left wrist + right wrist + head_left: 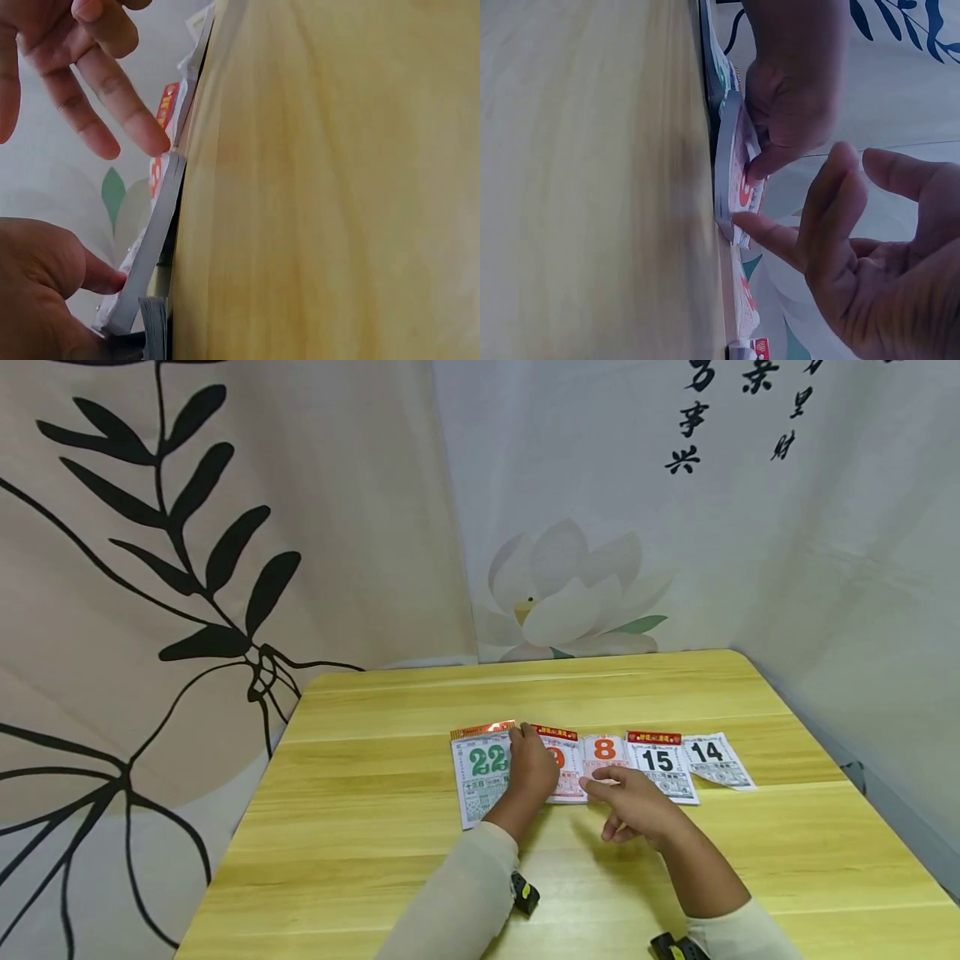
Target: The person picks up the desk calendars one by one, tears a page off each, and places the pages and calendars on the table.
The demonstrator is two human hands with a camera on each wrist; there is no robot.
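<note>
Head view, table: a pale yellow wood-grain table [322,877] with rounded far corners.
Head view, room: white and beige cloth hangings [360,527] printed with black leaves [201,485], a pale lotus [577,610] and black Chinese characters [693,418].
Head view, row of paper calendars: from left, a green "22" pad [476,785], a partly covered red-numeral pad with a red header [569,785], a red "8" sheet [604,749], a red-topped black "15" pad [660,764] and a black "14" sheet with a slanted lower edge [712,760].
Left wrist view, left hand [45,289]: pinching the red-numeral pad, one end tilted off the table.
Right wrist view, right hand [877,262]: fingers spread, one fingertip at that pad's edge; contact unclear.
</note>
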